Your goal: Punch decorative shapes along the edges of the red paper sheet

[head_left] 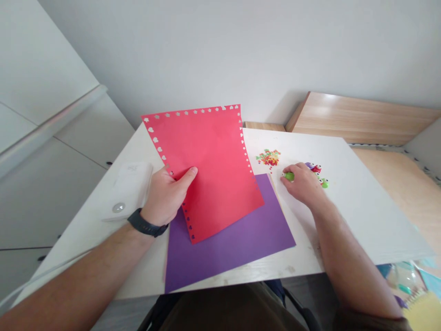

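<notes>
Left of centre in the frame, the left hand [164, 195] is closed on the left edge of a red sheet [217, 161], thumb flat on its face and the other fingers behind it. The sheet is raised and tilted in the middle of the frame, small cut-outs lining its top, left and right edges. Below it, at lower centre, a purple sheet [227, 259] lies on the white counter [358, 207]. Right of centre, the right hand [305, 181] is bent nearly closed, thumb and finger around a small green piece [289, 176]; whether that piece is lifted I cannot tell. Colourful pieces with eye shapes [317, 168] sit just right of this hand, and a heap of confetti [269, 158] lies to its upper left. A white box [120, 191] is at centre left, near the dark wristband [146, 224]
</notes>
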Motion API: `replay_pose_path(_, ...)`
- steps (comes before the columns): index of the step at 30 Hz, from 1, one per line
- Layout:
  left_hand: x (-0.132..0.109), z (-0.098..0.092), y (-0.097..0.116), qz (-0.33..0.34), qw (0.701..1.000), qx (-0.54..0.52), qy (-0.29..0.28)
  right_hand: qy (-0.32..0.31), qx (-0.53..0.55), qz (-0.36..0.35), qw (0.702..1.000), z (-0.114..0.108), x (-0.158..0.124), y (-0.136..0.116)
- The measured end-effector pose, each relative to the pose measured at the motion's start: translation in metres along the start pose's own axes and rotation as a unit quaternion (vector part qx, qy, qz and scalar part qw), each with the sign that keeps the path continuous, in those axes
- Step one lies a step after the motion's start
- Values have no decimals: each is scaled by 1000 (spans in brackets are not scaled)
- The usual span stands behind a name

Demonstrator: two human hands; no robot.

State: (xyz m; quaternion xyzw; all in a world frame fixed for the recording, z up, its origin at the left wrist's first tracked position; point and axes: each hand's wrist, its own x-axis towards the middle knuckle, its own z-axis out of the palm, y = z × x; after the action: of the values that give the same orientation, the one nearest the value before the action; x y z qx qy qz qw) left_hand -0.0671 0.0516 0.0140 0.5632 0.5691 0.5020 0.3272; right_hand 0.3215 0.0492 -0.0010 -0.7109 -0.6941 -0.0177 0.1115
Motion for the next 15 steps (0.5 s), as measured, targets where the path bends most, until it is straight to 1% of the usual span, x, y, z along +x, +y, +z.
replay_pose_path(4, 0, 0, -1, 13, 1000, -8, 5, 37, 9, 14, 999, 3, 4, 1)
replay_pose_path(9, 0, 0, -1, 16, 1000, -8, 6, 15, -18, 22, 999, 3, 3, 1)
replay_pose_path(12, 0, -1, -1, 15, 1000, -8, 0, 29, -20, 18, 999, 1, 2, 1)
replay_pose_path(15, -1, -1, -2, 5, 1000, -8, -5, 31, -21, 31, 999, 0, 0, 3)
